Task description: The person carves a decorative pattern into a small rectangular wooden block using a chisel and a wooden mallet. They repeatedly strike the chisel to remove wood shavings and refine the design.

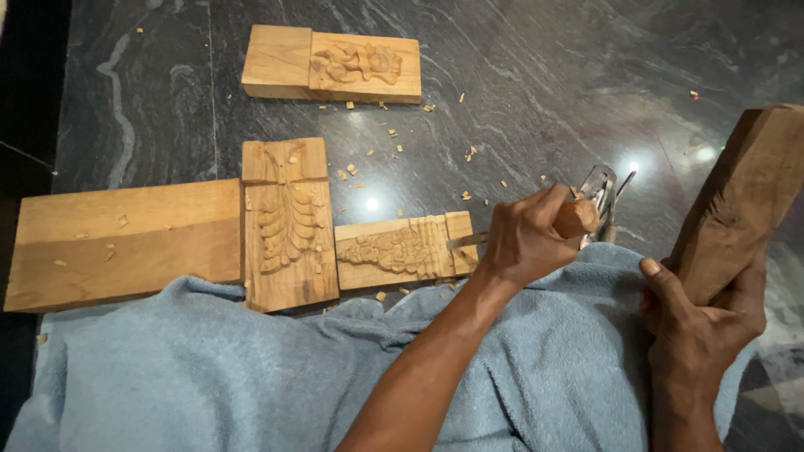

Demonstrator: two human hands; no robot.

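Here the left hand [523, 238] is clamped around the wooden handle of a chisel [502, 233], whose metal blade points left and lies against the right end of a small carved panel [402, 249] on the dark stone floor [536, 92]. The right hand [699, 322] is wrapped tight around the lower end of a wooden mallet [741, 201], a thick block of timber that tilts up and to the right, well clear of the chisel. Both forearms reach out over a blue towel [251, 368] that covers the lap and spreads across the bottom of the view.

Just left of the small panel, and touching it, stands a taller carved panel [287, 224] with a leaf-like relief running down its length. Against that one's left side lies a wide plain board [121, 243] with a few chips on it. Farther up the floor, apart from the rest, is a third carved block [333, 64], its left part plain and its right part cut with a figure. Behind the left hand a few metal tools [605, 188] lie on the floor, partly hidden by the knuckles. Wood chips [394, 138] are scattered over the stone between the panels.
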